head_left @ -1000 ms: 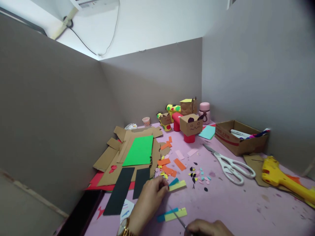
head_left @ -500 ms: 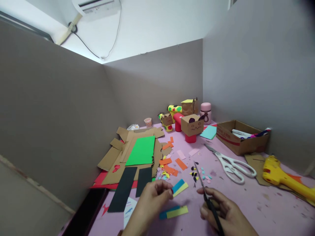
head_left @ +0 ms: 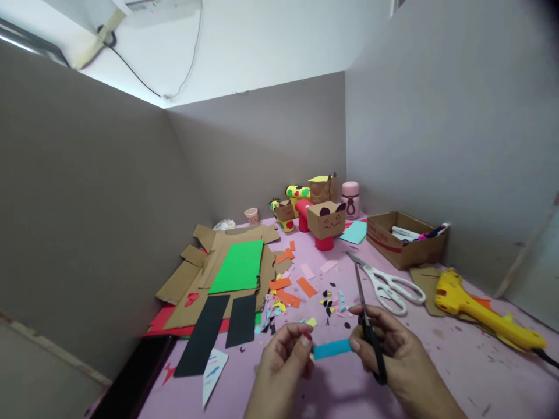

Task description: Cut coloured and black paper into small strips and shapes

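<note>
The left hand (head_left: 286, 358) pinches 1 end of a blue paper strip (head_left: 332, 348) between thumb and fingertips, holding it level above the pink desk (head_left: 437, 361). The right hand (head_left: 393, 355) has its grip closed around the black handles of a pair of small scissors (head_left: 367, 326), whose blades point up and away from the person; the blades look pressed together, though they are thin and hard to read. The strip's right end sits just beside the scissors' handles, touching the right fingers.

Beyond the hands lie scattered paper scraps (head_left: 327, 299) in orange, black, yellow and blue. To the left are 2 black paper strips (head_left: 218, 331) and a green sheet (head_left: 238, 267) on flattened cardboard (head_left: 187, 273). White-handled scissors (head_left: 388, 285) lie to the right (their blades shut), near a yellow glue gun (head_left: 476, 311) and a cardboard box (head_left: 404, 241) holding markers. Small cardboard figures (head_left: 325, 220) stand at the back by the partition.
</note>
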The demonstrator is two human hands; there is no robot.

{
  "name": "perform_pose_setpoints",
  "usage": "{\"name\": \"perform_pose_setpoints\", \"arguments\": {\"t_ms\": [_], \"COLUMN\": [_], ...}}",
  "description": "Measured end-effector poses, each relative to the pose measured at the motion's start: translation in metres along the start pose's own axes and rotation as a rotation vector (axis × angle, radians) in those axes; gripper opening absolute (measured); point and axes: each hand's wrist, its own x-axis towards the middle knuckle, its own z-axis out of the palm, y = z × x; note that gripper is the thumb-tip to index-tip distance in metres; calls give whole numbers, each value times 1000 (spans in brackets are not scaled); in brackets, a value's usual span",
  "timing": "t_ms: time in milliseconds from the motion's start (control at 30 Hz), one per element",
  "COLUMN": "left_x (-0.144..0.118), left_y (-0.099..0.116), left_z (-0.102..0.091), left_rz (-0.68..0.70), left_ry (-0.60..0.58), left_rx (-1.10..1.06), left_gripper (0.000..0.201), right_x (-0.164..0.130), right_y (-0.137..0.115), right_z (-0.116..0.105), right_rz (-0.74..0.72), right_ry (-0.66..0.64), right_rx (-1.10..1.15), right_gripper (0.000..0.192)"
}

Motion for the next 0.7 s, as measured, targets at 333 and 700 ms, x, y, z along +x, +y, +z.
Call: {"name": "perform_pose_setpoints", "arguments": {"t_ms": [333,700], "left_x": [-9,-15], "left_y": [-13,-22], "left_z": [9,6], "left_rz": [-137,-227], "left_ry": [-155,-292], "left_rx": [144,19], "left_gripper": [46,45], "right_x": [-1,-1], "right_y": [3,1], "right_z": [-3,-3], "right_rz": [-6,65], "right_ry": [-52,-192], "right_rx": [-69,-35], "right_gripper": [37,38]}}
